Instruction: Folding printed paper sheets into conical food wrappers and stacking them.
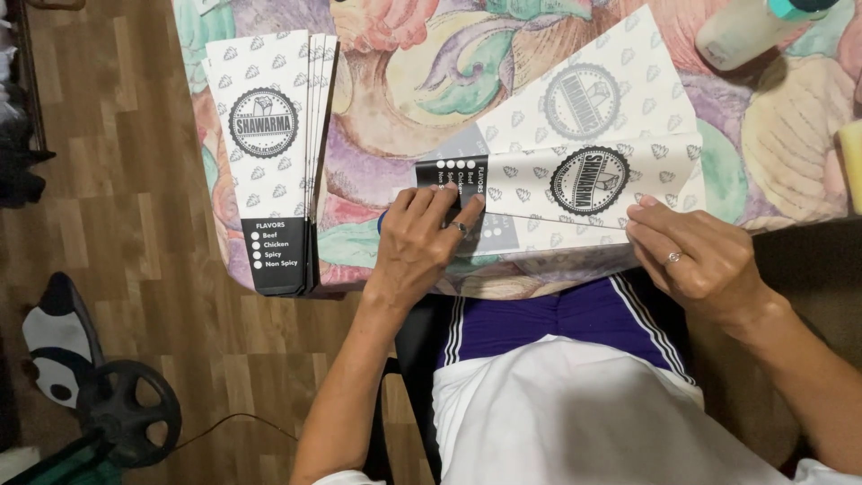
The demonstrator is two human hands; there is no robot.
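1. The left hand (pixel 422 247) lies palm down with its fingers (pixel 467 208) together and flat, pressing the black end of a long paper sleeve (pixel 575 184); a ring shows on one finger.
2. The right hand (pixel 696 256) has its fingers close together, their tips on the sleeve's near long edge at the other end; it also wears a ring.
3. The sleeve is thin, flat white card with a small repeated print, a round black emblem and a black end panel. It lies across the near edge of the table (pixel 404 108), on a second like sleeve (pixel 593 90) fanned out behind it.
4. A stack of the same sleeves (pixel 274 153) lies well apart on the table's left corner, overhanging the edge; its layers are too thin to count.
5. The tablecloth is smooth, with pastel swirls. Bare cloth lies between stack and hands.
6. One pale bottle (pixel 745 31) lies at the far right.
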